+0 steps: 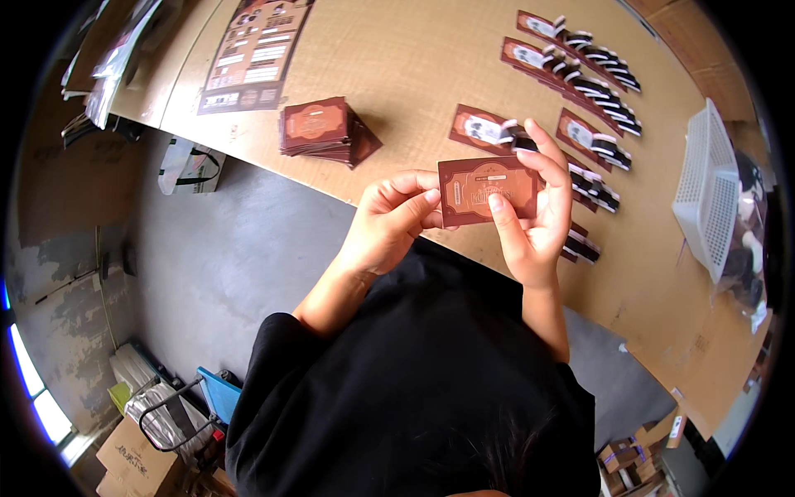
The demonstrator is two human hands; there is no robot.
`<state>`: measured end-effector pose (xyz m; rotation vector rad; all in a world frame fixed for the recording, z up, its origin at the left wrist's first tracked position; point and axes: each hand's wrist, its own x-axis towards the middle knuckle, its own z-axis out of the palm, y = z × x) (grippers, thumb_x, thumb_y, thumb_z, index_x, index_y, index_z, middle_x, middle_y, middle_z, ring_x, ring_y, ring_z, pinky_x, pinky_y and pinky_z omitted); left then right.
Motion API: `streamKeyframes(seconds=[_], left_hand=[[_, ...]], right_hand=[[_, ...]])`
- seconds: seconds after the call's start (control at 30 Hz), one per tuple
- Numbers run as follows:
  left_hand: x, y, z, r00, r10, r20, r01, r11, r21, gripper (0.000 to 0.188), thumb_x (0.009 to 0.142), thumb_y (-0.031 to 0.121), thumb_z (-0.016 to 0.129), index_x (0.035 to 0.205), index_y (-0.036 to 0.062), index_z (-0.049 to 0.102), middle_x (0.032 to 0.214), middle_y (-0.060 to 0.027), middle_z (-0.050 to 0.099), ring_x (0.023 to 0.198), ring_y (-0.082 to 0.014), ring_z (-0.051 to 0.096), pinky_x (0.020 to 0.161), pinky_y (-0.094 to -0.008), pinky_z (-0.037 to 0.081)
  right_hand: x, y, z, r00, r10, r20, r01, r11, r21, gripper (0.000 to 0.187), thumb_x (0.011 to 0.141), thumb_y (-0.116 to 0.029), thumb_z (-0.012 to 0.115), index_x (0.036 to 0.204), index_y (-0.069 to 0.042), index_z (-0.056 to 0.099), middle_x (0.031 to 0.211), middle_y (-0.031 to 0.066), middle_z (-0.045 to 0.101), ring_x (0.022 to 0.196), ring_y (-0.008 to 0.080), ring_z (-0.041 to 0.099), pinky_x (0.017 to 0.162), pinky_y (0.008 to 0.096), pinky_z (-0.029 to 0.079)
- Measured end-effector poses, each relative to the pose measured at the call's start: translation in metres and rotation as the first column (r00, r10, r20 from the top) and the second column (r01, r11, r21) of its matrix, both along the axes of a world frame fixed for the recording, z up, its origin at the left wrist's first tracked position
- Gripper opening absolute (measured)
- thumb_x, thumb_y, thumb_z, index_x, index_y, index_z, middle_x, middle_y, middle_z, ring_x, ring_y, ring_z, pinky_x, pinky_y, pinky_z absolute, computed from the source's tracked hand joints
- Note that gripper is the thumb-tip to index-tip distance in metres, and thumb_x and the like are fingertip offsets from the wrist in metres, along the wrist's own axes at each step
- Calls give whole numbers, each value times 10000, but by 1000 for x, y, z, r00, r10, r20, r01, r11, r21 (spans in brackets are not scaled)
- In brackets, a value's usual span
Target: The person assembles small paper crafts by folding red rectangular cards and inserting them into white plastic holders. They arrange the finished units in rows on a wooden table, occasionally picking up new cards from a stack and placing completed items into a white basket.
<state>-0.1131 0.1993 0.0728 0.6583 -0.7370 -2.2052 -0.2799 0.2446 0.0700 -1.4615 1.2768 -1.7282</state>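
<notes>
A reddish-brown printed card (pixel 476 195) is held level above the table's near edge, between my two hands. My left hand (pixel 389 217) pinches its left edge, thumb in front and fingers behind. My right hand (pixel 542 219) grips the right part, the thumb pressed on the card's face and the index finger raised; its other fingers are partly behind the card. Just beyond lies a similar card (pixel 480 128) with a small black-and-white banded piece (pixel 519 141) at its right end, partly hidden by my right hand. To the left sits a stack of brown cards (pixel 315 123).
On the table (pixel 397 66), rows of cards (pixel 523 55) carry black-and-white banded pieces (pixel 592 87) at the right. A white plastic basket (pixel 704 190) stands at the far right, beside bagged dark items. A printed sheet (pixel 257 58) lies at upper left. A blue-decked trolley (pixel 217 396) is on the floor.
</notes>
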Motion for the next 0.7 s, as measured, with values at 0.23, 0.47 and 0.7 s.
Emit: streamKeyframes(seconds=[0.23, 0.47, 0.7], left_hand=[[-20, 10, -18, 958, -105, 266, 179, 946, -269, 74, 874, 46, 588, 888, -17, 624, 807, 10, 610, 748, -48, 515, 682, -207, 435], [-46, 29, -9, 953, -174, 249, 247, 922, -300, 118, 892, 58, 570, 946, -39, 610, 896, -31, 630, 847, -75, 552, 768, -225, 461], [-54, 28, -1, 940, -291, 179, 330, 910, -253, 139, 905, 58, 546, 980, -48, 599, 935, -52, 630, 889, -88, 554, 819, -244, 457]], right_hand=[[-17, 35, 6, 718, -403, -567, 361, 913, -191, 211, 658, -35, 727, 840, -39, 621, 1200, 155, 507, 1005, 279, 516, 836, 359, 438], [-16, 63, -5, 522, -538, -662, 522, 815, -250, 384, 613, -262, 811, 883, -40, 653, 924, 38, 607, 843, 219, 538, 779, 349, 378], [-22, 69, -6, 573, -538, -618, 519, 822, -235, 353, 657, -188, 782, 920, 6, 647, 916, 65, 603, 813, 215, 559, 742, 345, 413]])
